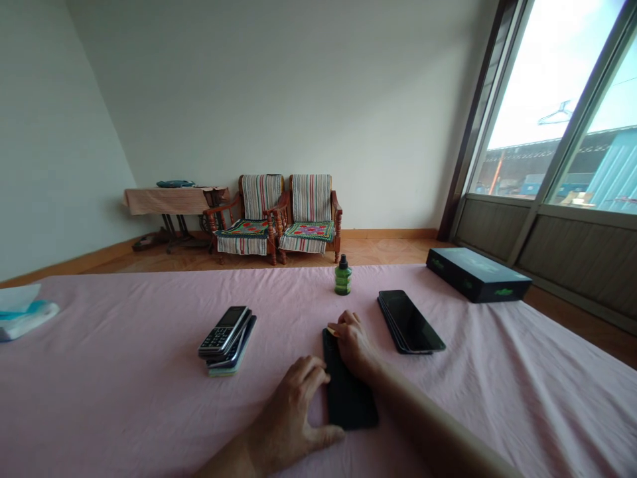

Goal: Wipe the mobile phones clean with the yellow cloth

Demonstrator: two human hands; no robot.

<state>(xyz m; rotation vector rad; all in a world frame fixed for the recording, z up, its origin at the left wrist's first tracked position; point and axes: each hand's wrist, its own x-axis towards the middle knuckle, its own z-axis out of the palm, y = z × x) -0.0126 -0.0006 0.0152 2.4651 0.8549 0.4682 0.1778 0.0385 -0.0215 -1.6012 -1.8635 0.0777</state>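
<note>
A dark smartphone lies flat on the pink cloth in front of me, face or back up, I cannot tell which. My left hand braces it, fingertips at its left edge and thumb by its lower edge. At the phone's upper end, my right hand is closed, pressing a small pale pad against the surface. Most of the pad is hidden under the fingers. Just beyond stands a green bottle with a black cap, upright and touched by neither hand.
Stacked keypad phones lie to the left, stacked dark smartphones to the right. A black box sits at the far right, a tissue pack at the far left. Two wooden chairs stand beyond the cloth-covered surface.
</note>
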